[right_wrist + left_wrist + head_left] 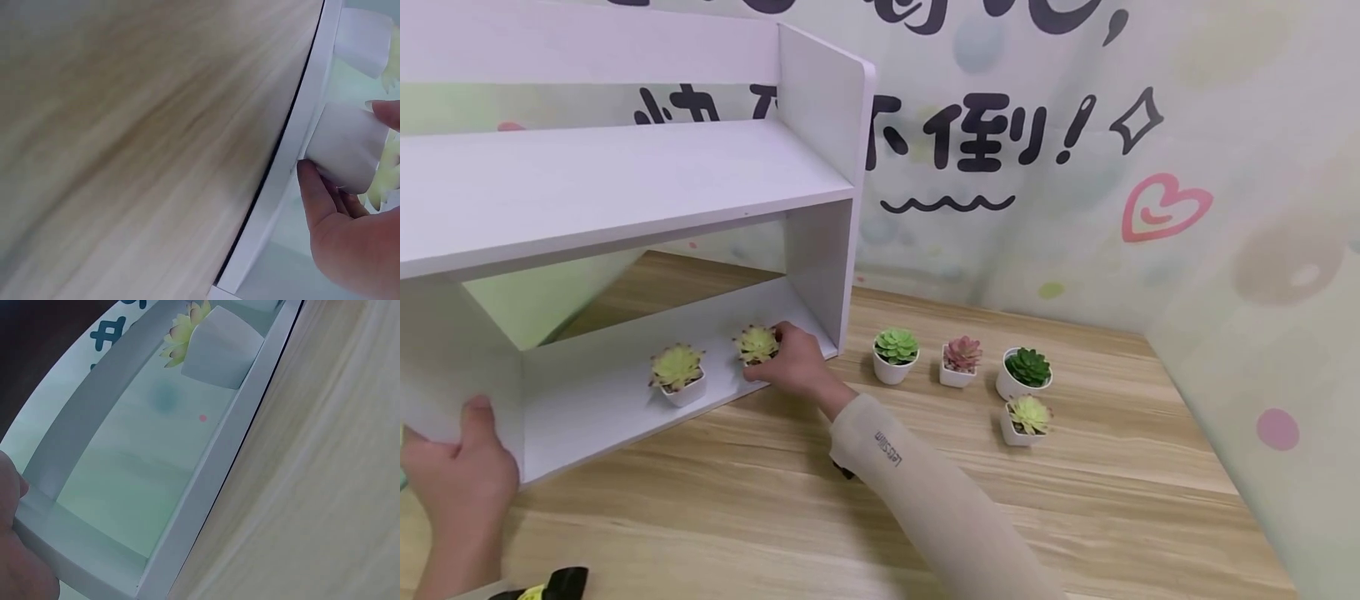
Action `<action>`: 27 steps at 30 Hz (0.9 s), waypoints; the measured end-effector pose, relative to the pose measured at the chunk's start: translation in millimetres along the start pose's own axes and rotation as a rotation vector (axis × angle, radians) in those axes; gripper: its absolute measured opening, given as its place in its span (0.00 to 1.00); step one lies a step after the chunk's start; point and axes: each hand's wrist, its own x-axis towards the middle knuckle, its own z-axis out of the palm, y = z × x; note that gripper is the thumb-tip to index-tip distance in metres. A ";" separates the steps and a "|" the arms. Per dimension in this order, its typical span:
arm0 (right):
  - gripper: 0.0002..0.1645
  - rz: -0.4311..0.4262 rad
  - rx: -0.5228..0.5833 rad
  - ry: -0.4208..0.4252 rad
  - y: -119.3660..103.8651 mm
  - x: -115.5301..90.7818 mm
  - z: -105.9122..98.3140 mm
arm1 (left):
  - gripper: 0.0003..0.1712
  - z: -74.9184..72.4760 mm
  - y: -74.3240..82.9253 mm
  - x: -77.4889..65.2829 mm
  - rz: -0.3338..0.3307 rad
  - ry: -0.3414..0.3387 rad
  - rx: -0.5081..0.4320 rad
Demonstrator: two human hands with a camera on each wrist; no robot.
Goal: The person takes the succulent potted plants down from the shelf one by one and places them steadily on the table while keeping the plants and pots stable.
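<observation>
A white two-tier shelf [647,208] stands on the wooden table. My left hand [463,467] grips its left side panel, thumb on the inner face; in the left wrist view the hand [22,550] shows only at the lower left. On the bottom board, near the right end, my right hand [793,362] holds a potted yellow-green succulent [756,343]. The right wrist view shows the fingers and thumb about its white square pot [350,147], which is at the board's front edge. To its left on the same board sits a similar potted succulent [677,372].
Right of the shelf on the table [1112,500] stand a light green succulent [895,354], a reddish one [960,361], a dark green one [1025,372] and a yellow-green one [1026,419], all in white pots. A printed wall covering [1075,275] rises behind.
</observation>
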 end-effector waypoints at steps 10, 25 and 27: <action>0.40 -0.067 0.031 0.056 -0.6 -27.5 -27.0 | 0.39 2.9 2.2 1.1 0.064 0.020 -0.023; 0.42 -0.069 0.075 0.069 19.8 -84.8 -73.3 | 0.29 -1.9 -9.1 9.1 -0.156 -0.074 0.064; 0.41 -0.060 0.081 0.066 24.7 -91.7 -80.0 | 0.30 -3.3 -10.6 11.8 -0.221 -0.096 0.085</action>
